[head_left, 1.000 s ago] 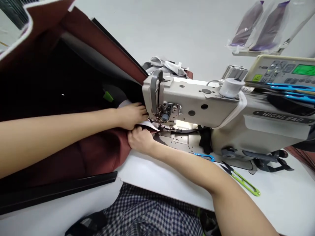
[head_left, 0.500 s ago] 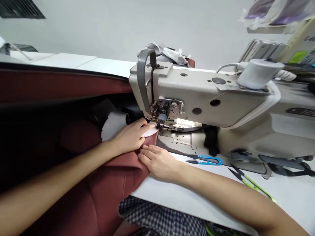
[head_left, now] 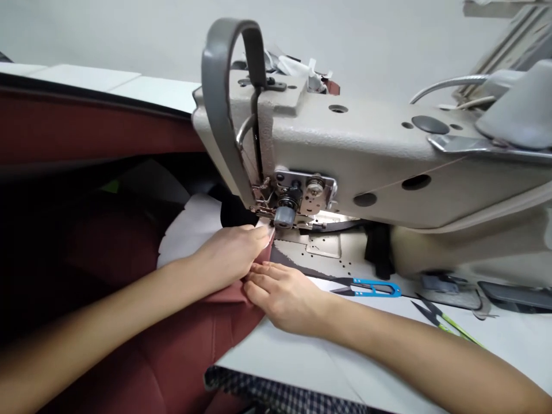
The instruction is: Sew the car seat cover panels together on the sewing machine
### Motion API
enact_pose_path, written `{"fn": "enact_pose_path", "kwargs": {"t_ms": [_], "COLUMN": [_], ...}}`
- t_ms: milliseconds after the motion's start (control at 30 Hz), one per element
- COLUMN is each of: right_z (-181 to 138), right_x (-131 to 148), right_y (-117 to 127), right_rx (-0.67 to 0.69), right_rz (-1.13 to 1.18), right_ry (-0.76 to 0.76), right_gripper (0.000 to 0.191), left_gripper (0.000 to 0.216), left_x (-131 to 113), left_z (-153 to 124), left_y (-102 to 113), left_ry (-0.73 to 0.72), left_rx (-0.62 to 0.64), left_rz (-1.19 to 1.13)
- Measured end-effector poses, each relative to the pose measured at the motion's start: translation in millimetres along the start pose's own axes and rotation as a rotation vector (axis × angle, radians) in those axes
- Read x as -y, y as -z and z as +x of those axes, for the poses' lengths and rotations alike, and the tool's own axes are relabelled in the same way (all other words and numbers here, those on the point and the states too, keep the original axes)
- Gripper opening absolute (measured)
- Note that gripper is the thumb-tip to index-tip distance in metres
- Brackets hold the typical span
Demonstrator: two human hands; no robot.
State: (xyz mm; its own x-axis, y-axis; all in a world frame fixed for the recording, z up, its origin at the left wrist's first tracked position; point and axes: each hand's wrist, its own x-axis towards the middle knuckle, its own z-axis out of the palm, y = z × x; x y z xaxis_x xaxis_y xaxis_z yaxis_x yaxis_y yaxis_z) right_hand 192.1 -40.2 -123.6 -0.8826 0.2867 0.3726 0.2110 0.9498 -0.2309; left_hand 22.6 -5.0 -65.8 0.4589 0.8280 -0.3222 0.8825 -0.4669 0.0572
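A dark red sewn cover (head_left: pixel 185 339), its material like fabric or leather, runs under the head of a sewing machine (head_left: pixel 362 132). My left hand (head_left: pixel 228 253) is closed on its edge beside the presser foot area, fingertips and thumb together; the needle itself is hidden. Beneath that wrist lies a white scalloped-edge piece (head_left: pixel 190 224), with a black part next to it. My right hand (head_left: pixel 284 296) rests palm down just nearer to me, its bent fingers gripping a fold of the dark red cover at the table edge.
Blue thread snips (head_left: pixel 375 287) and green thread snips (head_left: pixel 457 328) lie on the white table (head_left: pixel 297 356), close to my right forearm. White thread cones (head_left: pixel 517 109) stand by the machine. Checked cloth (head_left: pixel 284 394) hangs at the front edge. Scraps (head_left: pixel 297 66) lie behind the machine.
The view has come closer to the machine. My left fingers, spread before on the white edge by the needle area, are now drawn together. My right hand stays on the cover.
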Motion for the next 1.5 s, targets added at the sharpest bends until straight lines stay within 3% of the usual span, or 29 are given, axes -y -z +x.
{"fn": "enact_pose_path", "kwargs": {"t_ms": [133, 300, 400, 533, 667, 833, 1300, 1500], "right_z": [0, 1, 2, 4, 4, 1, 1, 0], "right_x": [-6, -15, -20, -24, -23, -19, -19, -17], "right_y": [-1, -2, -5, -9, -8, -4, 1, 2], "right_rx": [-0.04, -0.098, -0.067, -0.037, -0.074, -0.113, -0.135, -0.258], "right_rz": [0.033, 0.038, 0.015, -0.022, -0.071, -0.119, -0.316, -0.346], "right_ry": [0.003, -0.02, -0.034, -0.052, -0.085, -0.036, -0.122, -0.134], "right_gripper": [0.027, 0.03, 0.025, 0.018, 0.021, 0.03, 0.026, 0.024], "left_gripper": [0.017, 0.014, 0.019, 0.018, 0.024, 0.014, 0.022, 0.013], "left_x": [-10, -12, -12, -13, -15, -16, -20, -15], "left_z": [-1, 0, 2, 5, 4, 0, 5, 6], "left_y": [9, 5, 1, 0, 7, 17, 24, 26], "left_ry": [0.096, 0.088, 0.018, 0.038, 0.05, 0.059, 0.071, 0.034], "left_rx": [0.086, 0.012, -0.035, -0.069, -0.023, 0.011, 0.061, 0.063], "left_rz": [0.063, 0.122, 0.147, 0.171, 0.102, 0.029, 0.059, 0.038]}}
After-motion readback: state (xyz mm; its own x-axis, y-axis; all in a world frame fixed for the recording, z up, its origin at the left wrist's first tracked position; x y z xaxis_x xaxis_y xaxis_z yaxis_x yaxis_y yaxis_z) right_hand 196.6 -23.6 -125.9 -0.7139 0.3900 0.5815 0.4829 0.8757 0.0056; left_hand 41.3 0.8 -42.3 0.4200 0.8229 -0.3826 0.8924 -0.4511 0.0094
